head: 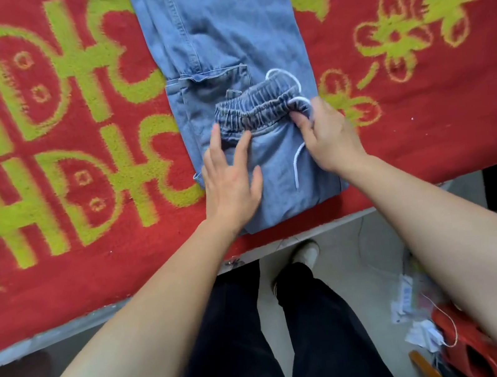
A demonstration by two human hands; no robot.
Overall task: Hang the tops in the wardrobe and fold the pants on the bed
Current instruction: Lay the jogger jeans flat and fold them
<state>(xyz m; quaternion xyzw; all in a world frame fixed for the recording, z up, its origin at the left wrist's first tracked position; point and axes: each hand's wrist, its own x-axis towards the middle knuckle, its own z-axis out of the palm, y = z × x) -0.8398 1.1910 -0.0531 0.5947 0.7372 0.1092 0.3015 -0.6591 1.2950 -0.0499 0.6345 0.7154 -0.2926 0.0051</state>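
A pair of light blue denim pants (220,28) lies lengthwise on the bed, legs running away from me. The waist end is folded up over the legs, so the elastic waistband (256,104) with its white drawstring (299,155) sits mid-way on the pants. My left hand (231,174) rests on the folded denim with straight, spread fingers that touch the waistband's left part. My right hand (327,139) pinches the waistband's right end, fingers curled under it. No tops are in view.
A red blanket (70,152) with yellow-green letters and flowers covers the bed, whose edge (313,230) runs just in front of my legs. On the floor at right lie papers, a cable and a red object (456,337).
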